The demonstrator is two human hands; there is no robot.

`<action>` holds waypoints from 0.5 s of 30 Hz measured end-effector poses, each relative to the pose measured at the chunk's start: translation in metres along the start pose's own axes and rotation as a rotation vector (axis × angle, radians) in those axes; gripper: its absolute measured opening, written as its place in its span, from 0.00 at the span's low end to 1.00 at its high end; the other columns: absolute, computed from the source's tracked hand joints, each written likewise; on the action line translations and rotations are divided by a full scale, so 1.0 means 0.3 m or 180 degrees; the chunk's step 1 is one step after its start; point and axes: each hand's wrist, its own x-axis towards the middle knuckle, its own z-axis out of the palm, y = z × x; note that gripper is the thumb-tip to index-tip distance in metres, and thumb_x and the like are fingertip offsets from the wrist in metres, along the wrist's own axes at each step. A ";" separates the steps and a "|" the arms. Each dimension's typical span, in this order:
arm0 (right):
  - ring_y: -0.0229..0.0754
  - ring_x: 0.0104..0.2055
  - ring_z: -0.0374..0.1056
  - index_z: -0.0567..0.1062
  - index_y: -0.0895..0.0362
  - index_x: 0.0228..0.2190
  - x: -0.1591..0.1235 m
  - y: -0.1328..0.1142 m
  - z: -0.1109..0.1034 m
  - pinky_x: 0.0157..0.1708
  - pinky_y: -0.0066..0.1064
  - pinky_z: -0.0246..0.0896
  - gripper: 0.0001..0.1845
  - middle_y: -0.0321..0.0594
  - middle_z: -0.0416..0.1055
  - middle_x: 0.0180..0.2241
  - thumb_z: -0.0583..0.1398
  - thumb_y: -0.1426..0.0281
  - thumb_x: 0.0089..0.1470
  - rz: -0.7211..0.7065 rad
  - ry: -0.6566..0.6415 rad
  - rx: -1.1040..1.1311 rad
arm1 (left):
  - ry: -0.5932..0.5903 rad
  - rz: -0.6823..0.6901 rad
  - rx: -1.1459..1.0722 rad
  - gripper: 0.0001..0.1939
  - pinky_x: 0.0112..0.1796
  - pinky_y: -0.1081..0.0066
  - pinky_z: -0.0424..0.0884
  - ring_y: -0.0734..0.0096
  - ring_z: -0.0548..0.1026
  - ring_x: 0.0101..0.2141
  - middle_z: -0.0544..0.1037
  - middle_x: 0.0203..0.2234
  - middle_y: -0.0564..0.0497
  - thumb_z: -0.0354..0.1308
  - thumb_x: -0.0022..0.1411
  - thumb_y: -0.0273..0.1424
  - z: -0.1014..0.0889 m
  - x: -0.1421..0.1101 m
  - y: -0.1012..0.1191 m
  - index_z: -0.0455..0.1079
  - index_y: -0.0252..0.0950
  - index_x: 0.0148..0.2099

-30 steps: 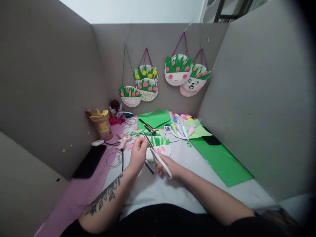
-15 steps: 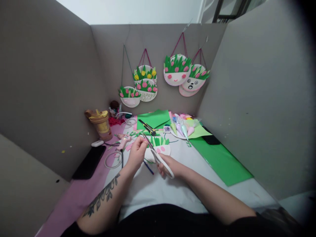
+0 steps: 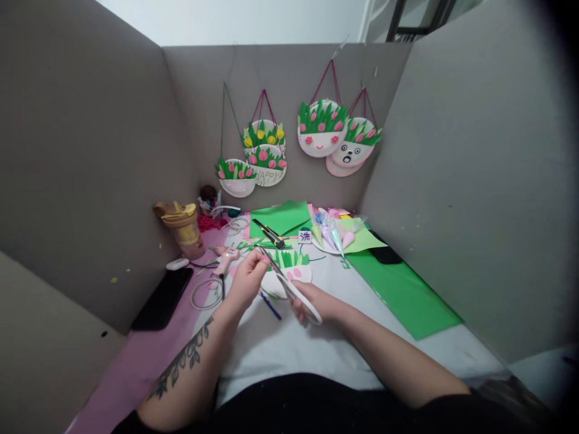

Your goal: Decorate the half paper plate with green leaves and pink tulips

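My right hand is closed through the white handles of a pair of scissors, whose blades point up and left. My left hand pinches a small piece at the blade tips; it is too small to name. Just behind the hands a half paper plate lies on the table, with green paper grass and pink spots on it.
Green paper sheets lie to the right and at the back. A utility knife, a plate of pastel cones, a lidded cup, a black phone, a tape ring surround the hands. Finished plate crafts hang on the partition.
Both hands and the scissors stay almost in place, shifting slightly as the view tilts. The grip on the scissors and the pinch look the same.
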 end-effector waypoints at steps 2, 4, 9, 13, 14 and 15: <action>0.32 0.19 0.63 0.62 0.56 0.31 -0.004 -0.003 -0.006 0.17 0.23 0.60 0.08 0.29 0.63 0.20 0.57 0.70 0.48 -0.0045 -0.0021 -0.0027 | -0.0042 -0.0003 -0.0008 0.11 0.24 0.75 0.51 0.78 0.54 0.21 0.58 0.19 0.59 0.53 0.56 0.36 -0.006 0.005 -0.004 0.58 0.37 0.27; 0.31 0.19 0.62 0.62 0.56 0.31 -0.006 -0.006 -0.013 0.17 0.23 0.60 0.09 0.30 0.64 0.21 0.58 0.68 0.48 -0.0045 -0.0048 -0.0035 | -0.0096 -0.0022 -0.0021 0.11 0.23 0.75 0.50 0.78 0.53 0.20 0.58 0.18 0.59 0.54 0.56 0.36 -0.012 0.009 -0.006 0.58 0.36 0.27; 0.32 0.19 0.63 0.61 0.56 0.30 -0.006 -0.003 -0.029 0.17 0.23 0.60 0.09 0.31 0.64 0.22 0.58 0.70 0.47 0.0015 -0.0102 -0.0032 | -0.0222 -0.0095 -0.0072 0.11 0.23 0.75 0.48 0.79 0.51 0.19 0.56 0.17 0.60 0.54 0.54 0.36 -0.026 0.017 -0.004 0.58 0.36 0.26; 0.31 0.20 0.63 0.61 0.56 0.30 -0.008 -0.003 -0.032 0.19 0.23 0.61 0.10 0.31 0.64 0.23 0.59 0.69 0.47 -0.0006 -0.0205 0.0113 | -0.0349 -0.0104 -0.0106 0.11 0.22 0.76 0.47 0.80 0.50 0.19 0.55 0.17 0.60 0.54 0.54 0.35 -0.035 0.019 0.000 0.57 0.36 0.26; 0.31 0.20 0.63 0.62 0.56 0.31 -0.009 -0.005 -0.032 0.19 0.23 0.61 0.11 0.31 0.64 0.23 0.60 0.68 0.47 -0.0027 -0.0221 0.0130 | -0.0369 -0.0098 -0.0102 0.11 0.22 0.76 0.47 0.80 0.50 0.19 0.55 0.16 0.60 0.55 0.54 0.34 -0.036 0.019 0.001 0.57 0.36 0.26; 0.31 0.21 0.63 0.62 0.56 0.31 -0.011 -0.007 -0.031 0.19 0.24 0.61 0.11 0.31 0.64 0.23 0.60 0.67 0.48 -0.0043 -0.0225 0.0139 | -0.0380 -0.0089 -0.0094 0.11 0.22 0.76 0.47 0.80 0.50 0.19 0.55 0.16 0.60 0.55 0.54 0.34 -0.037 0.019 0.001 0.57 0.36 0.26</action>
